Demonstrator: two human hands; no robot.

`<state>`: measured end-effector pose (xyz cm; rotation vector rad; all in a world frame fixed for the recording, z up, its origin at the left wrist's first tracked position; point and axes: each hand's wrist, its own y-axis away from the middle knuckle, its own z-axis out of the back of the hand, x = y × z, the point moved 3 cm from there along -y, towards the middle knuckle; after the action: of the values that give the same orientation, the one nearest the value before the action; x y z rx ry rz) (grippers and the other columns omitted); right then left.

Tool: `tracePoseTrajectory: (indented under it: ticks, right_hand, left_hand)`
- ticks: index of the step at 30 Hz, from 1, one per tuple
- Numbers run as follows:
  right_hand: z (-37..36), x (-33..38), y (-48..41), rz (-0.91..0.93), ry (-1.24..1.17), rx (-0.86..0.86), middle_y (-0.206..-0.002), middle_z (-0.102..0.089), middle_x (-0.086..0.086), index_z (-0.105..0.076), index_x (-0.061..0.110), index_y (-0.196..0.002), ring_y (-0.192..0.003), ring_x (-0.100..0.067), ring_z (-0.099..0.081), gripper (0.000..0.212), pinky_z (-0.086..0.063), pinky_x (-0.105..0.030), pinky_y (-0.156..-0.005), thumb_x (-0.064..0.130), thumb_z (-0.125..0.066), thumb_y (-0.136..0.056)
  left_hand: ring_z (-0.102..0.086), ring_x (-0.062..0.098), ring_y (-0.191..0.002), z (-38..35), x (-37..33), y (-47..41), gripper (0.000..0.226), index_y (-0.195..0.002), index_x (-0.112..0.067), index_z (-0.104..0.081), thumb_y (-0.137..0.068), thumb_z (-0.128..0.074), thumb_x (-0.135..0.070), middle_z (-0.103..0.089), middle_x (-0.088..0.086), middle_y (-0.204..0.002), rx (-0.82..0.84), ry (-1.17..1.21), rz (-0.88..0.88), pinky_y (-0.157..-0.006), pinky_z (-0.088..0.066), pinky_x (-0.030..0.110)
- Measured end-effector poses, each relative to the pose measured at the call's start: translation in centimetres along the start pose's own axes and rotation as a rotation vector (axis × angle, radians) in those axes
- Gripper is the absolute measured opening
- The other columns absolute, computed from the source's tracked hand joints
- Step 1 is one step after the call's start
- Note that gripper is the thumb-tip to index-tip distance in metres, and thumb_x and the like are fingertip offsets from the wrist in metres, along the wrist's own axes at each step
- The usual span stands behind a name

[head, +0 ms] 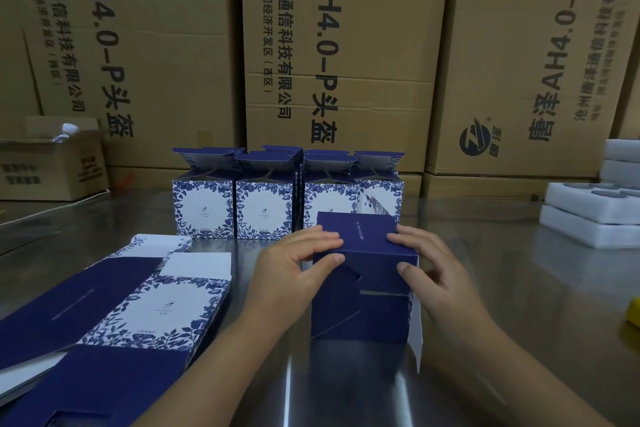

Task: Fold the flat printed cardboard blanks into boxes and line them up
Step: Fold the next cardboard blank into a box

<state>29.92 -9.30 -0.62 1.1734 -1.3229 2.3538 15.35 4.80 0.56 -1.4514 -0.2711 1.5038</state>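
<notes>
A dark blue box (367, 295) lies on its side on the steel table, its folded bottom flaps facing me. My left hand (294, 263) grips its upper left corner, fingers on top and thumb on the flap face. My right hand (426, 263) grips the upper right corner the same way. A white flap sticks out at the box's right side. Behind it stands a row of finished blue-and-white floral boxes (263, 208) with their top flaps open. A stack of flat printed blanks (145, 308) lies to the left.
Large brown shipping cartons (339, 45) wall off the back of the table. A small open carton (52, 163) sits at the far left. White foam trays (588, 215) are stacked at the right. A yellow object (632, 315) shows at the right edge.
</notes>
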Motion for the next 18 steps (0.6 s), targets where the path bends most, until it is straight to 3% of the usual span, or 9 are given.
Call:
tracePoseTrajectory:
  ticks: [4, 10, 18]
  right_hand:
    - [0.14, -0.3, -0.04, 0.013, 0.02, 0.001, -0.127, -0.051, 0.017, -0.064, 0.031, -0.108, -0.121, -0.003, -0.047, 0.026, -0.042, -0.013, -0.08, 0.016, -0.059, -0.087]
    - [0.13, -0.42, -0.11, 0.002, 0.032, 0.007, -0.129, -0.051, 0.014, -0.064, 0.028, -0.111, -0.122, -0.003, -0.046, 0.033, -0.044, -0.03, -0.091, 0.027, -0.054, -0.08]
    - [0.09, -0.7, -0.13, 0.013, 0.01, 0.008, -0.129, -0.05, 0.017, -0.064, 0.031, -0.111, -0.121, -0.002, -0.046, 0.034, -0.044, -0.012, -0.078, 0.029, -0.053, -0.079]
  left_hand:
    - [-0.051, -0.015, -0.11, 0.04, 0.1, -0.05, 0.033, -0.092, -0.041, -0.066, -0.079, -0.073, -0.012, -0.063, -0.03, -0.099, 0.04, -0.001, -0.007, -0.095, -0.036, 0.006]
    - [-0.05, -0.016, -0.11, -0.01, 0.27, -0.05, 0.03, -0.095, -0.037, -0.068, -0.082, -0.071, -0.011, -0.063, -0.029, -0.099, 0.036, -0.009, -0.03, -0.094, -0.036, 0.005]
    - [-0.052, -0.012, -0.11, -0.03, 0.11, 0.01, 0.021, -0.099, -0.021, -0.073, -0.081, -0.071, -0.011, -0.061, -0.03, -0.098, -0.013, -0.086, -0.088, -0.094, -0.039, 0.008]
